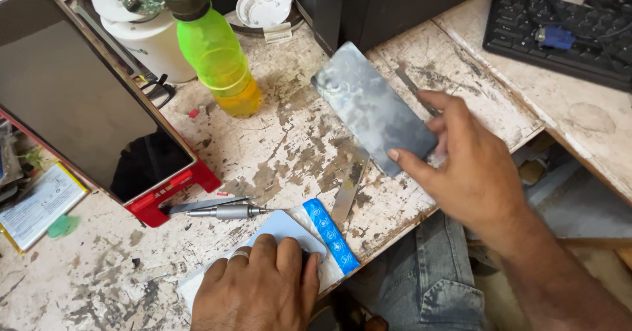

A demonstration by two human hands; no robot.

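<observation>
Left hand: The left hand [260, 285], a ring on one finger, lay flat nearest the camera at the counter's front edge, fingers together and pressed down on a pale blue pad [280, 229]; it closed on nothing.
Under the left hand: The pad sat on a white packet with a blue printed strip [331, 236], which ran out just right of the fingertips.
Right hand: The right hand [471, 166] gripped the near end of a grey phone back panel [368, 104], thumb on top and fingers beneath; the smeared panel tilted up and away from the hand over the counter [289, 147].
Below the panel: A thin metal pry blade [349, 186] lay on the counter between the two hands, apparently not touching either.
Beyond the left hand: A small silver rotary tool [227, 211] and a flat blade [201, 204] lay just past the fingertips, beside a tablet propped in a red stand [85, 101].
Farther off: A green bottle with yellow liquid [217, 51] stood well beyond both hands; a black keyboard [559, 28] lay beyond the right hand.
Step in hand: By appearance, the panel was being carried, residue side up, with the pad held steady.
Next move: Judged from this, it called for a level, firm hold on the panel's edges and the left hand keeping the pad from sliding.
</observation>
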